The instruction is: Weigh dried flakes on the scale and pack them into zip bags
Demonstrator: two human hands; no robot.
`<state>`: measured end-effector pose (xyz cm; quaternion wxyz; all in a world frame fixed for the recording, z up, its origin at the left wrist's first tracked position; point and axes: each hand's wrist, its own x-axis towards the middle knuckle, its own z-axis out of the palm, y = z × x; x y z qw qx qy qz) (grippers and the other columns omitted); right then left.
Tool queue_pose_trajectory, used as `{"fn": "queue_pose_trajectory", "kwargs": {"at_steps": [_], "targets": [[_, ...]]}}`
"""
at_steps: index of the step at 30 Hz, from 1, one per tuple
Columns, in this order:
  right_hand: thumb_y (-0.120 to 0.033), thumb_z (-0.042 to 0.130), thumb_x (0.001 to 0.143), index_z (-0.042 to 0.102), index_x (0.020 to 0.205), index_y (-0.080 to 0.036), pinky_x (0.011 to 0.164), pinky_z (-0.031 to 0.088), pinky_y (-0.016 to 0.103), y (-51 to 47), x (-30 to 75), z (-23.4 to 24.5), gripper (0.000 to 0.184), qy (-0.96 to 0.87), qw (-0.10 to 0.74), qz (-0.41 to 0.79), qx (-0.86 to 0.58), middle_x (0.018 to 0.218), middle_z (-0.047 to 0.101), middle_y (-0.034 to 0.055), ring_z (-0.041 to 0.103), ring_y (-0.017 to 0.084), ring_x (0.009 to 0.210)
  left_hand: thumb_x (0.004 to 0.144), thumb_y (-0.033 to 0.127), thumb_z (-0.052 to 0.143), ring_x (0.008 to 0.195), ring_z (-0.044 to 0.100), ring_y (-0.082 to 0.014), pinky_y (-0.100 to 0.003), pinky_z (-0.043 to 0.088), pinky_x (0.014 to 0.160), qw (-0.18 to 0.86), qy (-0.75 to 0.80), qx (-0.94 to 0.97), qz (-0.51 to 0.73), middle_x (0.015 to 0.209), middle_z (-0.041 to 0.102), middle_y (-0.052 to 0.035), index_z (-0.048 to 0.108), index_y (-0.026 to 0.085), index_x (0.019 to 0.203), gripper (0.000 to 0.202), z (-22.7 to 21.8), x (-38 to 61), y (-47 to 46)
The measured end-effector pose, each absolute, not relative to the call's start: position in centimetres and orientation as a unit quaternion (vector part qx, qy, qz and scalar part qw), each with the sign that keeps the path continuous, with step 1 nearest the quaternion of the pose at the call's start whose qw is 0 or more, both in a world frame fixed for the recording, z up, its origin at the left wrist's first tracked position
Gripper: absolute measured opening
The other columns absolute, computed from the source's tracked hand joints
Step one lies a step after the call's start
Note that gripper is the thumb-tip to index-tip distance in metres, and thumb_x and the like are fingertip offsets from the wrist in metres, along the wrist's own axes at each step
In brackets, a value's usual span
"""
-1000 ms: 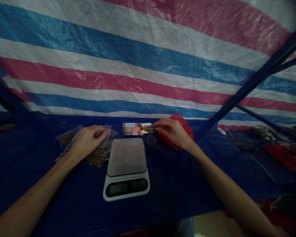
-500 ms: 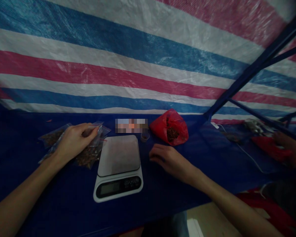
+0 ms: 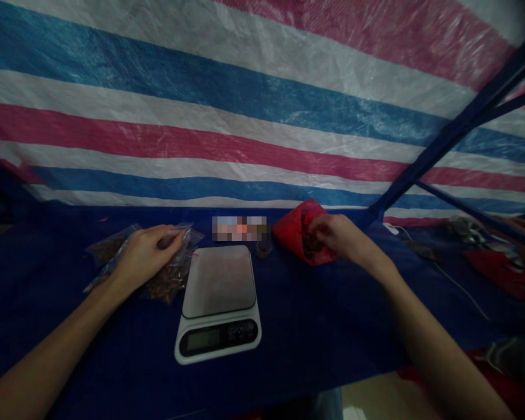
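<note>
Right hand (image 3: 336, 236) now reaching into the red plastic bag (image 3: 289, 230)

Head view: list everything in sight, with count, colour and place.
Digital kitchen scale: 1, white with grey platform, middle of the table.
Clear zip bags of brown dried pieces: at least 2, left of the scale.
Red plastic bag: 1, right of the scale, dark pieces inside.
Small round cup: 1, brownish, just beyond the scale's far right corner.
Blurred card: 1, multicoloured, beyond the scale.
Table cover: 1, dark blue, under everything.
Striped tarp: 1, red, white and blue, behind the table.
White cable: 1, right side of the table.
Co-worker's hand: 1, far right edge.
Left hand: 1, pinching the clear bags.
Right hand: 1, in the red bag's mouth.
</note>
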<state>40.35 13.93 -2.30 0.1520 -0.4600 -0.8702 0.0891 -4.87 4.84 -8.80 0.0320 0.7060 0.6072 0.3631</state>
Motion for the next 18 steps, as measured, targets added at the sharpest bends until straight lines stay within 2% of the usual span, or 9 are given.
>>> {"fn": "queue_pose_trajectory", "kwargs": {"at_steps": [2,5,8,10,12,14,18], "targets": [[-0.002,0.065,0.076,0.077,0.099,-0.019,0.084,0.056,0.035,14.8,41.3,-3.6,0.031,-0.889,0.100,0.122,-0.430,0.104,0.077,0.0093,0.073,0.024,0.091,0.094,0.054,0.058,0.077,0.074,-0.0242,-0.034,0.055,0.076,0.024,0.613,0.702,0.360,0.086,0.080,-0.0053,0.076,0.023,0.083,0.037,-8.8,-4.7,4.8],[-0.002,0.065,0.077,0.073,0.112,-0.016,0.101,0.053,0.041,15.1,40.9,-5.9,0.038,-0.905,0.104,0.113,-0.398,0.122,0.072,0.0159,0.068,0.029,0.112,0.095,0.056,0.057,0.077,0.074,-0.0241,-0.035,0.055,0.074,0.028,0.614,0.703,0.358,0.088,0.080,-0.0058,0.075,0.023,0.083,0.040,-8.7,-4.6,4.8],[0.004,0.056,0.074,0.070,0.114,-0.014,0.102,0.051,0.039,14.7,40.2,-7.3,0.046,-0.904,0.111,0.076,-0.407,0.121,0.070,0.0166,0.067,0.027,0.112,0.095,0.055,0.056,0.076,0.074,-0.0231,-0.034,0.054,0.073,0.022,0.607,0.708,0.359,0.087,0.079,-0.0052,0.074,0.022,0.081,0.040,-8.7,-4.7,4.7],[0.003,0.054,0.078,0.071,0.110,-0.014,0.096,0.053,0.035,14.4,40.2,-7.4,0.041,-0.903,0.114,0.067,-0.409,0.116,0.070,0.0149,0.069,0.026,0.105,0.096,0.054,0.057,0.075,0.073,-0.0224,-0.034,0.053,0.072,0.018,0.606,0.710,0.358,0.085,0.079,-0.0043,0.074,0.022,0.083,0.039,-8.7,-4.7,4.7],[-0.003,0.052,0.088,0.073,0.104,-0.016,0.088,0.054,0.034,14.2,40.6,-6.9,0.029,-0.899,0.139,0.059,-0.411,0.107,0.070,0.0130,0.070,0.024,0.096,0.096,0.054,0.056,0.074,0.073,-0.0221,-0.033,0.052,0.071,0.016,0.606,0.710,0.358,0.084,0.078,-0.0036,0.074,0.023,0.082,0.039,-8.7,-4.6,4.7],[-0.011,0.049,0.097,0.074,0.102,-0.018,0.083,0.055,0.034,14.0,41.0,-6.1,0.027,-0.890,0.188,0.053,-0.412,0.101,0.071,0.0113,0.070,0.024,0.090,0.096,0.055,0.056,0.074,0.073,-0.0221,-0.033,0.052,0.070,0.017,0.606,0.710,0.357,0.084,0.078,-0.0035,0.074,0.023,0.081,0.039,-8.6,-4.5,4.6],[-0.018,0.058,0.098,0.077,0.102,-0.022,0.091,0.056,0.039,13.6,40.6,-3.7,0.020,-0.856,0.311,0.037,-0.412,0.106,0.075,0.0096,0.072,0.027,0.098,0.096,0.056,0.055,0.078,0.074,-0.0227,-0.034,0.054,0.074,0.030,0.609,0.712,0.349,0.089,0.080,-0.0048,0.074,0.023,0.083,0.040,-8.4,-4.4,4.6]]}}
